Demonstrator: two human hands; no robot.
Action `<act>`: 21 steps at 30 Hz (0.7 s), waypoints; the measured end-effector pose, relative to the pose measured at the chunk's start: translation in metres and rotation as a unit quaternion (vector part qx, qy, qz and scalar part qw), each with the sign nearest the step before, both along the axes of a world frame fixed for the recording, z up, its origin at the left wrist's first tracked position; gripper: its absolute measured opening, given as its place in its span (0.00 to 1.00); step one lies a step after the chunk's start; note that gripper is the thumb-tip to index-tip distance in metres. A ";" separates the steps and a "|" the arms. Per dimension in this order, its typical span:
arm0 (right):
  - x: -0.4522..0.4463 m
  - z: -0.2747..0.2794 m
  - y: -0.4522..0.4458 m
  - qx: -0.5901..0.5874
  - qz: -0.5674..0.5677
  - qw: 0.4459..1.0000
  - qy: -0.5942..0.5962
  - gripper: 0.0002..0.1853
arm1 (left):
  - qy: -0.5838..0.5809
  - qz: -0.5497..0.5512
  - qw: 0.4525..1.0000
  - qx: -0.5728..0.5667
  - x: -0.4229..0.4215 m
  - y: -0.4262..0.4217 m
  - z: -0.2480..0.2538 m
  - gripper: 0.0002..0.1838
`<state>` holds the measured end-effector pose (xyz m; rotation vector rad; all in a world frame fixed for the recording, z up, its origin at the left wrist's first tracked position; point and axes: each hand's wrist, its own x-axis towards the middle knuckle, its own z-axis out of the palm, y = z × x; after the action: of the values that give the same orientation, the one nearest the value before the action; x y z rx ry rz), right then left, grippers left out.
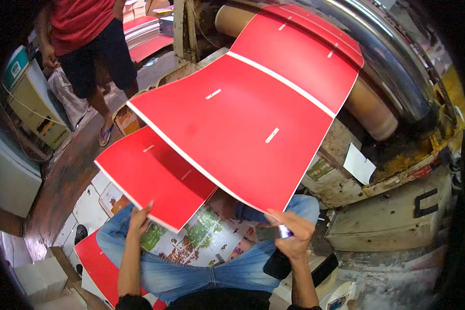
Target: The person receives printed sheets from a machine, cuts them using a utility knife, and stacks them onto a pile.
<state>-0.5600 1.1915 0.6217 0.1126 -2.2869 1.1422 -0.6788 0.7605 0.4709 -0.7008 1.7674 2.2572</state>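
Note:
My left hand (139,221) is closed on the near edge of a lower red sheet (155,175), thumb on top. Above that sheet, a long red sheet (227,119) with white edges and small white printed marks slopes down from the rollers. My right hand (292,230) is closed around a flat, grey, blade-like tool (267,233) with a white and purple part. Its fingertips meet the long sheet's near right corner; whether they also pinch it I cannot tell. A white band crosses the long sheet near the rollers.
A shiny metal cylinder (382,57) and a brown roller (372,111) stand at the far right. Another person (88,41) stands at the far left. More red sheet (95,266) lies low on the left. A white card (359,164) rests by the machine.

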 end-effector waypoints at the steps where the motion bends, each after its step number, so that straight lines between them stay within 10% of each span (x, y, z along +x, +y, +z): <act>1: 0.005 0.004 -0.002 -0.006 0.014 1.000 -0.025 0.18 | -0.005 -0.004 1.000 0.016 -0.028 0.012 -0.029 0.25; 5: 0.022 0.003 -0.014 0.029 0.030 0.997 -0.063 0.18 | 0.043 0.059 0.997 0.010 -0.110 0.052 -0.121 0.30; 14: 0.045 -0.024 -0.048 0.034 0.129 0.987 -0.093 0.22 | 0.087 -0.022 0.880 0.467 0.037 0.180 0.114 0.31; 16: 0.047 -0.017 -0.049 0.019 0.166 0.978 -0.126 0.24 | 0.063 -0.129 0.979 0.142 0.059 0.176 0.104 0.31; 19: 0.031 -0.002 -0.032 -0.028 0.219 0.964 -0.149 0.23 | 0.032 -0.145 0.985 0.087 0.062 0.168 0.099 0.33; 21: 0.020 0.025 0.006 -0.235 0.287 0.815 -0.446 0.18 | 0.059 -0.135 0.982 0.117 0.072 0.169 0.092 0.31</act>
<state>-0.5400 1.1971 0.6465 0.0843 -2.7099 2.4717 -0.6064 0.9293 0.5625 -0.2701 1.5014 2.3032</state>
